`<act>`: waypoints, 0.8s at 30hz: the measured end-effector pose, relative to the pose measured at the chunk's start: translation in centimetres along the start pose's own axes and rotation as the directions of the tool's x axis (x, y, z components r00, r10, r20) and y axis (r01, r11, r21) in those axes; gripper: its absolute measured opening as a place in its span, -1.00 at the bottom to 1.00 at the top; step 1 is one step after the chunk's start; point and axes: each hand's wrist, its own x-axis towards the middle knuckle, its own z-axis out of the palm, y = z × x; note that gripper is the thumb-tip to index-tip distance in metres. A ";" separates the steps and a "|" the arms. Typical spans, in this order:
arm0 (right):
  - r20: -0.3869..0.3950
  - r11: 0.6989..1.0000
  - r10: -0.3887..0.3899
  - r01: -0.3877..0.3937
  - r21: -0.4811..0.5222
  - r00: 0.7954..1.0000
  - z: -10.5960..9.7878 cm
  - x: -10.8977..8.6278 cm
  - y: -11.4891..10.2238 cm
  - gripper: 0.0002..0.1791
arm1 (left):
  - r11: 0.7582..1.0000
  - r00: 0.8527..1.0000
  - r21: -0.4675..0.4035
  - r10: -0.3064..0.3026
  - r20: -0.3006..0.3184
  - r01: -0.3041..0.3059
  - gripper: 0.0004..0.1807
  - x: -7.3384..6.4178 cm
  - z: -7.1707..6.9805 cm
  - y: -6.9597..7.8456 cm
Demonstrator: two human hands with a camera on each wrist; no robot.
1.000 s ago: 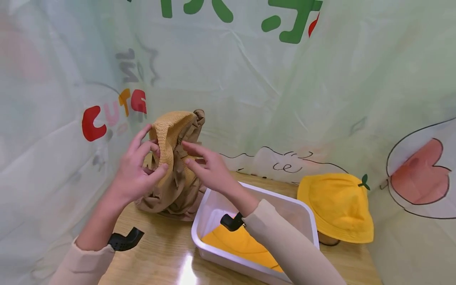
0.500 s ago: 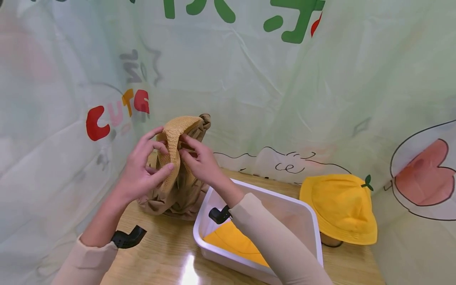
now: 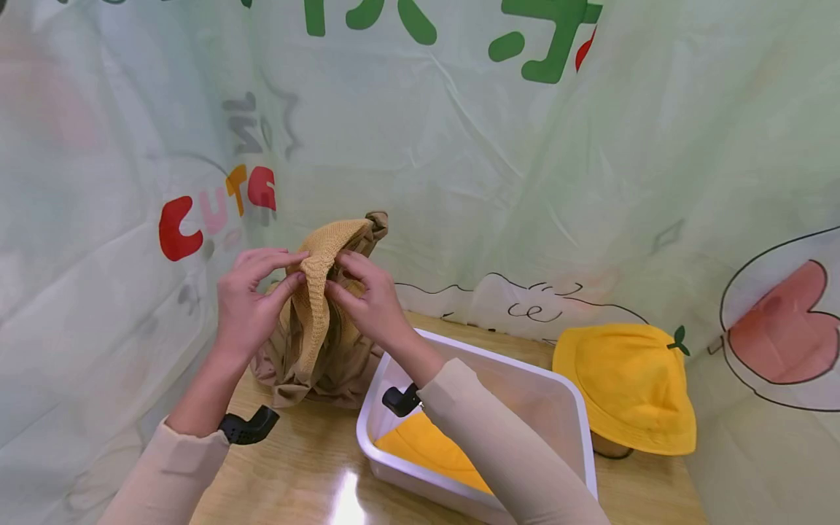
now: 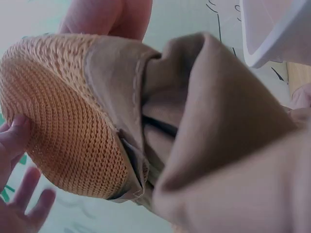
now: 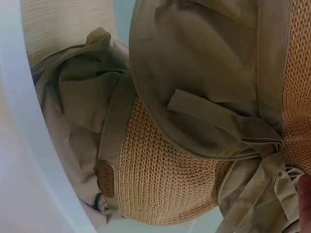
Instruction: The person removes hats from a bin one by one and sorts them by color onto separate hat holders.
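Observation:
A sun hat of tan woven straw (image 3: 321, 244) and brown cloth is held up between both hands in the head view. The left hand (image 3: 252, 302) pinches the straw's left side with thumb and fingertips; in the left wrist view its thumb (image 4: 18, 131) lies on the weave. From the other side, the right hand (image 3: 374, 302) pinches the hat near its cloth part, thumb and forefinger at the fold. A cloth bow (image 5: 267, 145) shows on this hat in the right wrist view. Beneath it sits another straw-and-cloth hat (image 5: 165, 174) with a small brown label (image 5: 107, 178).
A white plastic bin (image 3: 472, 346) stands under the right forearm, a yellow hat (image 3: 426, 445) lying inside. Right of it, a yellow bucket hat (image 3: 623, 386) with a green sprout sits over a brown support. Printed curtains (image 3: 459, 182) enclose the wooden table (image 3: 295, 467) behind and at both sides.
The left hand's spread fingers have closed to a pinch on the straw. The right hand has moved left and up to the hat's edge. The held hat has shifted slightly right and its top has lowered.

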 end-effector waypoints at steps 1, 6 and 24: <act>-0.008 1.000 -0.002 0.002 -0.015 1.000 0.0 0.0 0.0 -0.61 | 0.999 1.000 -0.030 -0.011 -0.003 0.011 -0.69 -0.1 0.0 0.0; -0.018 0.999 -0.006 0.005 -0.040 1.000 0.3 -0.2 -0.1 -0.59 | 0.973 0.997 -0.221 -0.063 0.046 0.072 -0.74 -0.5 0.1 0.0; -0.139 0.983 -0.156 0.140 -0.118 0.978 0.6 0.6 -0.2 -0.87 | 0.976 0.996 -0.200 -0.087 -0.018 0.081 -0.81 -0.9 0.6 0.6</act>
